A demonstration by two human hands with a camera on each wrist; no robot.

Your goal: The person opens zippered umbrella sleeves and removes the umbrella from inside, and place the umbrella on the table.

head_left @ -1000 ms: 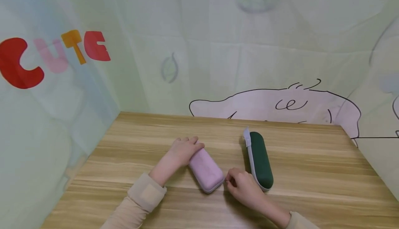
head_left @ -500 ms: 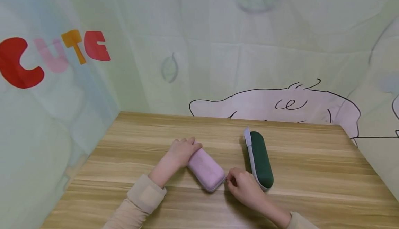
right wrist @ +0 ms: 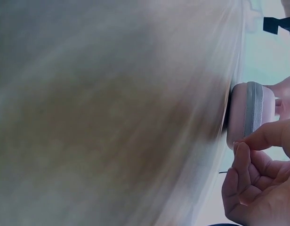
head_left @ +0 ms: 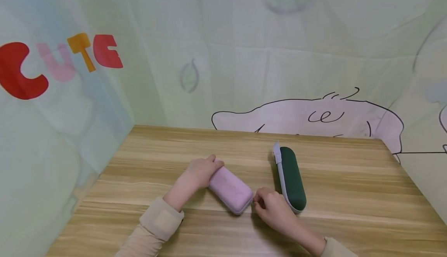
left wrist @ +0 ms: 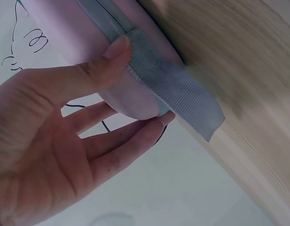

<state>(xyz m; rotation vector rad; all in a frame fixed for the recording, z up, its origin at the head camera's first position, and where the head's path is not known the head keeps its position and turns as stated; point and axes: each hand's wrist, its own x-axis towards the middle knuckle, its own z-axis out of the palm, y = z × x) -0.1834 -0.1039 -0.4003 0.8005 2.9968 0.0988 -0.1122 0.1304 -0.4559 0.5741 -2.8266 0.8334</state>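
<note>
A pink zippered hard case [head_left: 231, 190] lies at a slant on the wooden table. My left hand [head_left: 201, 171] grips its far end; in the left wrist view the thumb lies on the grey zipper band beside a grey fabric tab [left wrist: 192, 101], with fingers around the rounded end. At the near right corner my right hand [head_left: 274, 209] pinches the zipper pull, mostly hidden by thumb and forefinger. In the right wrist view those fingertips meet at the grey zipper band [right wrist: 253, 108]. The zipper looks closed there.
A dark green case [head_left: 293, 179] with a grey zipper band and tab lies just right of my right hand. The wooden table [head_left: 157, 140] ends at a printed cloth backdrop [head_left: 167, 86] behind and on the left.
The pink case has turned a little, its near end swinging slightly right toward my right hand. My left hand has shifted slightly left with the far end; the right hand has barely moved.
</note>
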